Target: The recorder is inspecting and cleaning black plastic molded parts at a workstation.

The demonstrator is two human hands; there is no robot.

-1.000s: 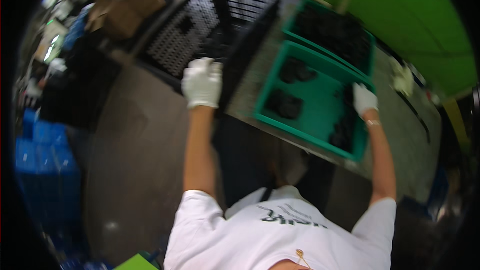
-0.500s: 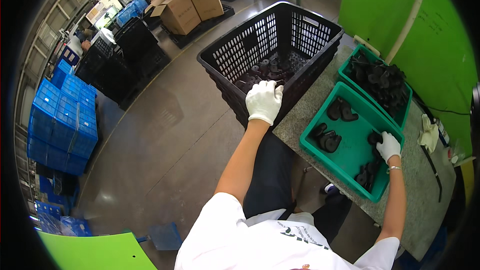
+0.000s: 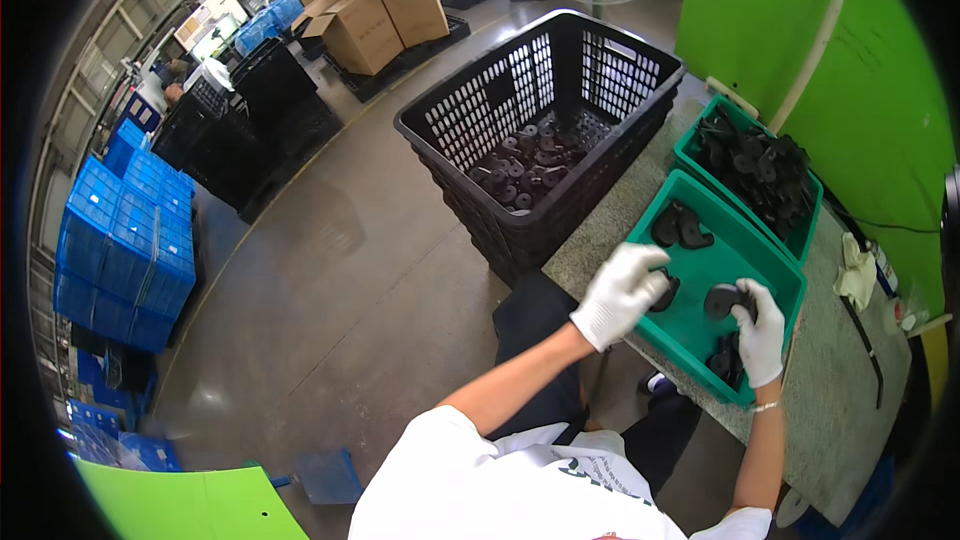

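While pinched between thumb and fingers of the right hand [image 3: 762,335], one curved black part [image 3: 722,302], over the floor of the front green tray [image 3: 715,265]; whether raised clear of that floor, cannot tell. Clock bearings from the middle of that tray.

Right hand: white glove, at 5 o'clock, clamped on the black part.
Left hand [image 3: 620,292]: white glove, at 9 o'clock, across the tray's wall, fingers bent close to a second black part [image 3: 666,292]; grip or mere nearness, cannot tell. Apart from the right hand.
Also in the tray: pair of black parts [image 3: 668,226] at 11 o'clock; dark cluster [image 3: 725,360] at 6 o'clock.
Rear green tray [image 3: 690,140]: at 1 o'clock, heaped with like parts.
Black crate [image 3: 610,185]: at 10 o'clock, perforated walls, loose parts [image 3: 515,170] inside.
Pale cloth [image 3: 858,270]: at 3 o'clock, on the grey table [image 3: 835,360].

Step in hand, by judgement: picking up parts from the front tray, one per hand. Next move, probably: a sure left-hand grasp, then a lift clear of the tray wall, without knocking neighbouring parts.

Against half a second ago: left hand shifted from the crate's near edge to the tray; right hand drawn inward from the tray's far-right side, with a part now in plain sight.
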